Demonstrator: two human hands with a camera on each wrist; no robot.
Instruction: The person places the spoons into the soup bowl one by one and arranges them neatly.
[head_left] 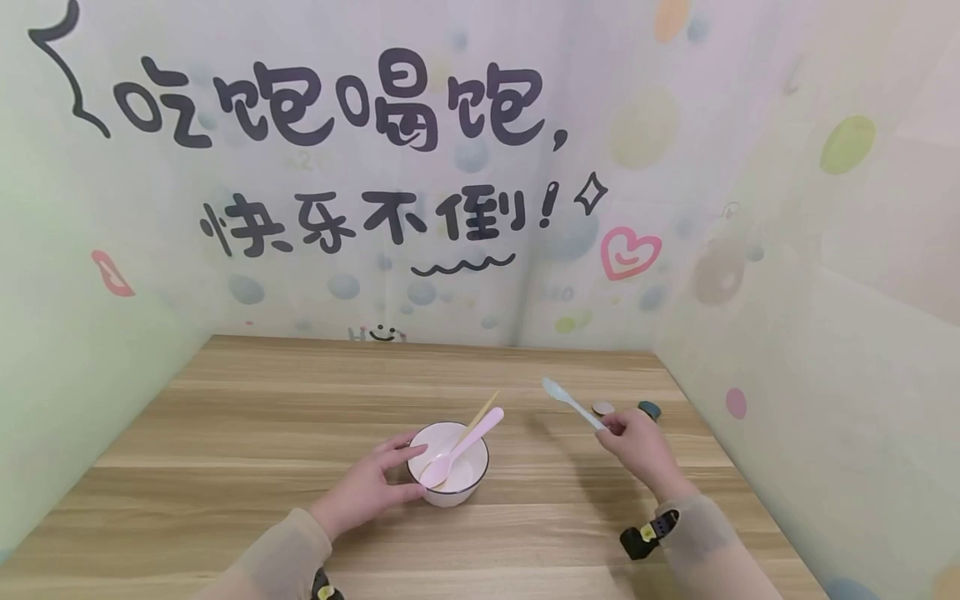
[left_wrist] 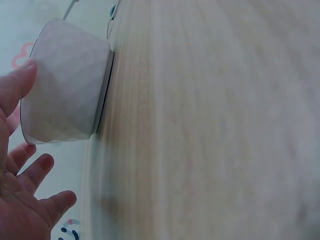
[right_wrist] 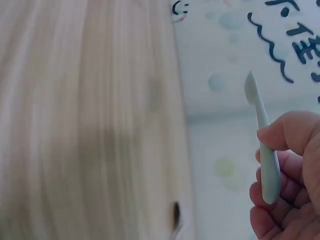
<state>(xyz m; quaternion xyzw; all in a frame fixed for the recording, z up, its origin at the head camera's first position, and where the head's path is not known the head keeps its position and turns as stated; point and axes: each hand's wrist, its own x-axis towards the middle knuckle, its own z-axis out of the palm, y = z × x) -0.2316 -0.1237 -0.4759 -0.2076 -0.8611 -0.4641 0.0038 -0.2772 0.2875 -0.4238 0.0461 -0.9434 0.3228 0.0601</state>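
A white bowl (head_left: 450,498) with a dark rim and a faceted outside (left_wrist: 70,85) stands on the wooden table. My left hand (head_left: 375,485) grips its left side, thumb and forefinger at the rim while the other fingers spread loosely in the left wrist view. Inside the bowl lean a pink spoon (head_left: 468,442) and a thin yellowish stick (head_left: 480,414), both poking out to the upper right. To the right, above the table, my right hand (head_left: 637,446) pinches the handle of a pale blue-green utensil (right_wrist: 270,175). Its curved head (head_left: 555,388) points up and left.
Just beyond the right hand lie a small round pale item (head_left: 602,408) and a dark teal item (head_left: 649,409), partly hidden by the hand. Patterned wall sheets with large lettering (head_left: 405,100) enclose the table (head_left: 262,417) at the back and sides.
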